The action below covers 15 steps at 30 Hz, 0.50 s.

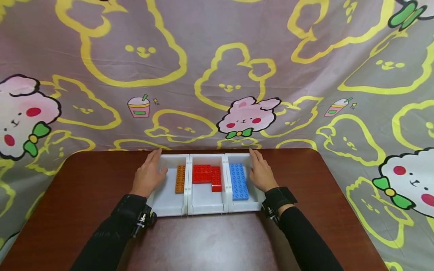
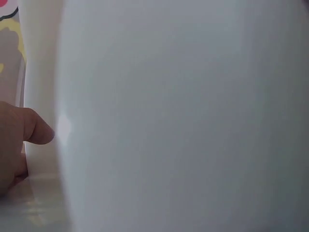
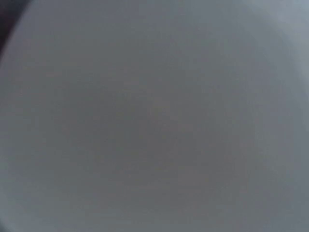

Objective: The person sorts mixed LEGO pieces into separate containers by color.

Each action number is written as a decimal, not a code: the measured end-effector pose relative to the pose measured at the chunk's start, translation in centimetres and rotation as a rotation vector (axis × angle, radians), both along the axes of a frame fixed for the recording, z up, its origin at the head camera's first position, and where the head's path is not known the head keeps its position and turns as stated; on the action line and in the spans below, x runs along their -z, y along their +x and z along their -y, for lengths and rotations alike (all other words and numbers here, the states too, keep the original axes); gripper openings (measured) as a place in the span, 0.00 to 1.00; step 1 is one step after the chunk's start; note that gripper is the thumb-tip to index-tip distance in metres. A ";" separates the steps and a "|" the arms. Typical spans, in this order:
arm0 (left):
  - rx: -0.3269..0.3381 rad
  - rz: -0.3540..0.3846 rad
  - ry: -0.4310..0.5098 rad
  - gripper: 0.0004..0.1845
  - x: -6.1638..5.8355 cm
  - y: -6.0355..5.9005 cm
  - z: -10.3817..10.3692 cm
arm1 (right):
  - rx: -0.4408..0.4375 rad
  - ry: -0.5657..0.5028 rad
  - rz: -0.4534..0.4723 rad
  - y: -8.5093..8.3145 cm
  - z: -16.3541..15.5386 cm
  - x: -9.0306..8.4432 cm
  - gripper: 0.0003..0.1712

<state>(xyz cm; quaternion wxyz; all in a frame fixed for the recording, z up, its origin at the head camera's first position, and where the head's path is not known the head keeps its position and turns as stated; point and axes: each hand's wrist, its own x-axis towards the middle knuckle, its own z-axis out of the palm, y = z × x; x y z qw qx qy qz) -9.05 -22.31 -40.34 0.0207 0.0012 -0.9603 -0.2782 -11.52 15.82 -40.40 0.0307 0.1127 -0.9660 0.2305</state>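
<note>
Three white bins stand side by side on the table. In the left bin (image 1: 169, 209) is an orange brick block (image 1: 180, 179); the middle bin (image 1: 207, 209) holds red bricks (image 1: 201, 174), and the right bin (image 1: 245, 206) holds blue bricks (image 1: 239, 180). My left hand (image 1: 147, 176) lies along the outer wall of the left bin, fingers straight and pointing away, thumb (image 2: 38, 129) over its side. On the opposite end, my right hand (image 1: 262, 173) rests along the right bin's outer wall with its fingers extended. A blurred pale surface fills the right wrist view.
The dark brown table (image 1: 95, 188) extends to both sides of the bins and in front of them. Behind it hangs a patterned cloth (image 1: 190, 94) with cartoon animals, which also runs down the left and right sides.
</note>
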 end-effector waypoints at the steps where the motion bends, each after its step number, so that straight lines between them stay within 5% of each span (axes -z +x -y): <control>1: -0.001 -0.001 -0.001 0.37 0.0 0.3 0.0 | 0.002 -0.002 -0.002 0.4 0.0 0.0 0.41; 10: -0.028 -0.005 -0.003 0.38 0.1 5.7 -0.5 | 0.012 0.019 -0.040 5.8 -0.3 0.5 0.41; 15: -0.046 0.032 0.014 0.38 -0.3 7.2 -0.7 | 0.038 0.019 -0.032 7.6 -0.2 -0.1 0.41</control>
